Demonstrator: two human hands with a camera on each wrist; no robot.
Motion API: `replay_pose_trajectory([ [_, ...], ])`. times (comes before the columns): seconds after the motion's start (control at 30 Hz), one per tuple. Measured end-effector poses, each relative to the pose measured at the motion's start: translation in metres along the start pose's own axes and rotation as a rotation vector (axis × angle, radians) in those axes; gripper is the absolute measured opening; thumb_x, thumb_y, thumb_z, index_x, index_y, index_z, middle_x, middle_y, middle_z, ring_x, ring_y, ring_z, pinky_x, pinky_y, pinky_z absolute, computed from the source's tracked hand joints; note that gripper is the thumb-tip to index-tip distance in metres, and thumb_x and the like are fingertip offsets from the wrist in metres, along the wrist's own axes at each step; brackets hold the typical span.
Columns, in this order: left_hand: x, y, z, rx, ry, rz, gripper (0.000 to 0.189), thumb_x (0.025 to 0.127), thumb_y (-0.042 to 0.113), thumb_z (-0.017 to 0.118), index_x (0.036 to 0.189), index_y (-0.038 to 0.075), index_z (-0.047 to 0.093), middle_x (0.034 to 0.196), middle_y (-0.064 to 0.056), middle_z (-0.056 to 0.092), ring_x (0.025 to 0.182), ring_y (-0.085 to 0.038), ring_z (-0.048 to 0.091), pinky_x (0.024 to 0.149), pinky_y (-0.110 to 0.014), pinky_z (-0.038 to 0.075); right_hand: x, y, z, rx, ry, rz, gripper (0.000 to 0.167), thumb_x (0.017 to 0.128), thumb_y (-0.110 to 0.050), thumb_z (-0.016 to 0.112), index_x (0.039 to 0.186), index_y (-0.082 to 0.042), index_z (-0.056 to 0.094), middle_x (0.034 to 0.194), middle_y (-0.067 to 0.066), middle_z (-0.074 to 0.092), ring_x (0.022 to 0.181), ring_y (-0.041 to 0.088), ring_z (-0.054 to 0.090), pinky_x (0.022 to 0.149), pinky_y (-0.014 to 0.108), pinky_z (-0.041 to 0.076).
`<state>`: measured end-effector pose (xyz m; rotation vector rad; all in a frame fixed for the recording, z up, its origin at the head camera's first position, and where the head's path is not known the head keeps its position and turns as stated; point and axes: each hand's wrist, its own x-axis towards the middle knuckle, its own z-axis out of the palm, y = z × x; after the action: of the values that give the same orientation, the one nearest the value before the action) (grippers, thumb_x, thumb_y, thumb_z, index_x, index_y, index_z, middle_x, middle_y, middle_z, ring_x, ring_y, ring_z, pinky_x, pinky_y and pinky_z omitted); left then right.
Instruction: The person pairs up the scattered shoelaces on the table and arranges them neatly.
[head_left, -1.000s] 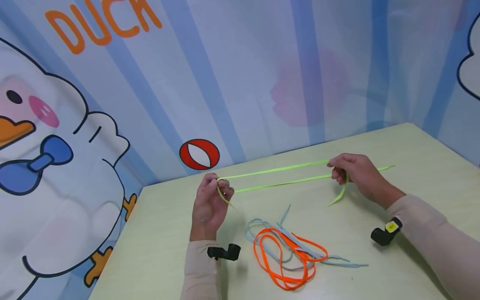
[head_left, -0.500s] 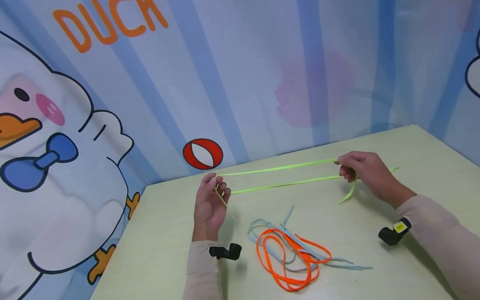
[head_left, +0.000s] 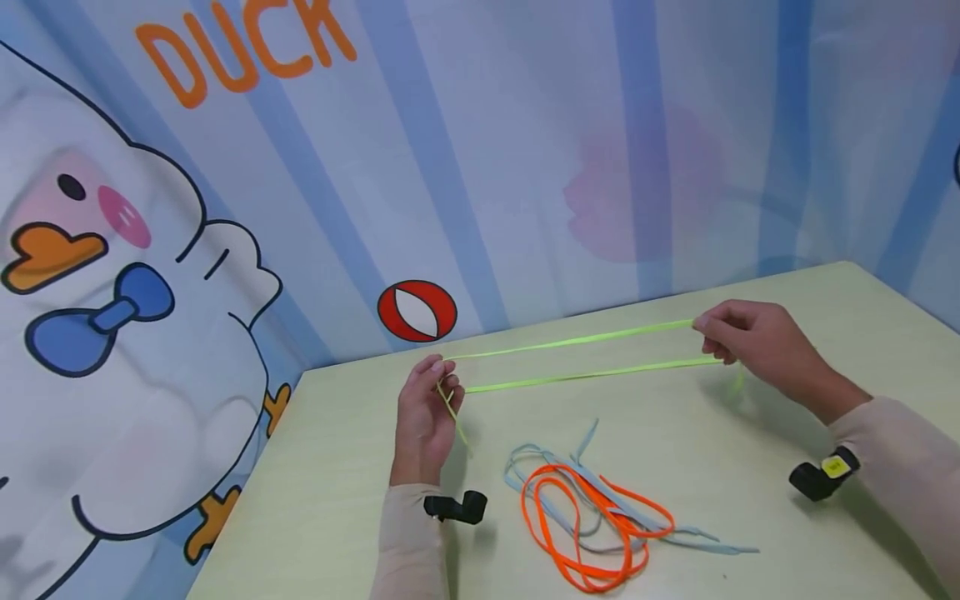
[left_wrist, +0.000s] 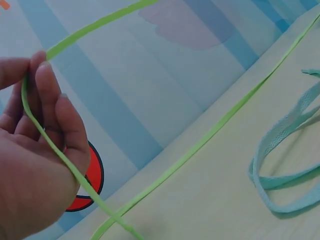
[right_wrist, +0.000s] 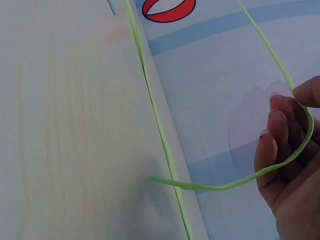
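Note:
A neon-green flat shoelace (head_left: pixel 570 342) stretches between both hands above the table. My left hand (head_left: pixel 426 412) pinches it near one end between thumb and index finger, and the loose end hangs across the palm in the left wrist view. At the other side my right hand (head_left: pixel 776 346) pinches it with thumb and forefinger, its tail (right_wrist: pixel 220 188) curving down past the fingers. Below it, a second green strand (left_wrist: pixel 200 143) runs nearly straight along the table. Nearer the body lie a tangled orange shoelace (head_left: pixel 618 523) and a light-blue shoelace (head_left: pixel 716 547), the orange one partly on top.
The pale wooden table (head_left: pixel 337 517) meets a printed blue-striped backdrop (head_left: pixel 510 167) at its far edge. A black wrist camera (head_left: pixel 455 507) sits on the left sleeve, and another camera (head_left: pixel 823 473) on the right.
My right hand has moved to the right, so the hands are farther apart with the green shoelace between them. The view has shifted slightly left; the orange and light-blue laces lie as before.

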<state>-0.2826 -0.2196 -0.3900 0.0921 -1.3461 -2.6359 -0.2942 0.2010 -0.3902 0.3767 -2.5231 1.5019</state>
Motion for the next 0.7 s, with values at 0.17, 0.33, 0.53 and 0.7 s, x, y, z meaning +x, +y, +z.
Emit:
replay_pose_trajectory([
  [0.17, 0.001, -0.002, -0.004, 0.045, 0.040, -0.032, 0.021, 0.098, 0.014, 0.062, 0.118, 0.010, 0.057, 0.099, -0.004, 0.066, 0.081, -0.014, 0.058, 0.078, -0.028, 0.049, -0.001, 0.000, -0.007, -0.039, -0.007, -0.001, 0.033, 0.103, -0.035, 0.056, 0.108, -0.005, 0.069, 0.088, 0.008, 0.067, 0.078, 0.024, 0.063, 0.067, 0.030, 0.053],
  [0.33, 0.002, -0.001, -0.011, 0.052, 0.070, -0.057, 0.028, 0.100, 0.012, 0.058, 0.126, 0.006, 0.053, 0.099, -0.004, 0.065, 0.080, -0.013, 0.057, 0.075, -0.027, 0.049, -0.002, 0.003, -0.013, -0.039, -0.020, -0.040, 0.033, 0.105, -0.029, 0.053, 0.115, -0.001, 0.068, 0.089, 0.008, 0.068, 0.076, 0.018, 0.063, 0.067, 0.030, 0.054],
  [0.53, 0.004, 0.000, -0.017, 0.040, 0.101, -0.078, 0.037, 0.100, 0.015, 0.060, 0.135, 0.009, 0.052, 0.106, -0.005, 0.065, 0.085, -0.014, 0.058, 0.083, -0.027, 0.050, -0.002, 0.005, -0.013, -0.041, -0.038, -0.050, 0.033, 0.104, -0.028, 0.055, 0.120, -0.002, 0.067, 0.091, 0.006, 0.069, 0.078, 0.017, 0.063, 0.067, 0.030, 0.054],
  [0.7, 0.006, -0.003, -0.018, 0.009, 0.109, -0.094, 0.032, 0.101, 0.017, 0.060, 0.132, 0.011, 0.054, 0.113, -0.005, 0.066, 0.090, -0.015, 0.059, 0.086, -0.028, 0.050, -0.003, 0.007, -0.017, -0.080, -0.023, -0.041, 0.033, 0.103, -0.029, 0.057, 0.122, -0.003, 0.066, 0.094, 0.007, 0.069, 0.079, 0.016, 0.063, 0.067, 0.027, 0.053],
])
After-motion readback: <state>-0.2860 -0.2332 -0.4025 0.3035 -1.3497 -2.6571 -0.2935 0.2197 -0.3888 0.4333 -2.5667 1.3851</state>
